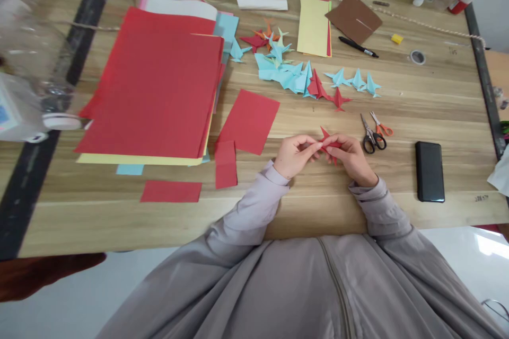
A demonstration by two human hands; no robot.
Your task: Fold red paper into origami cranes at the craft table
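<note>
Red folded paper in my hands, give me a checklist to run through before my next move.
1. Left hand gripping the red folded paper: ok.
2. Right hand gripping it too: ok.
3. Creases sharp: cannot tell; the hands cover its middle.
4. Black-handled scissors and orange-handled scissors out of the hands: ok, both lie on the table to the right.
5. Paper stack squared up: not ok; yellow paper sticks out along its near edge.
</note>
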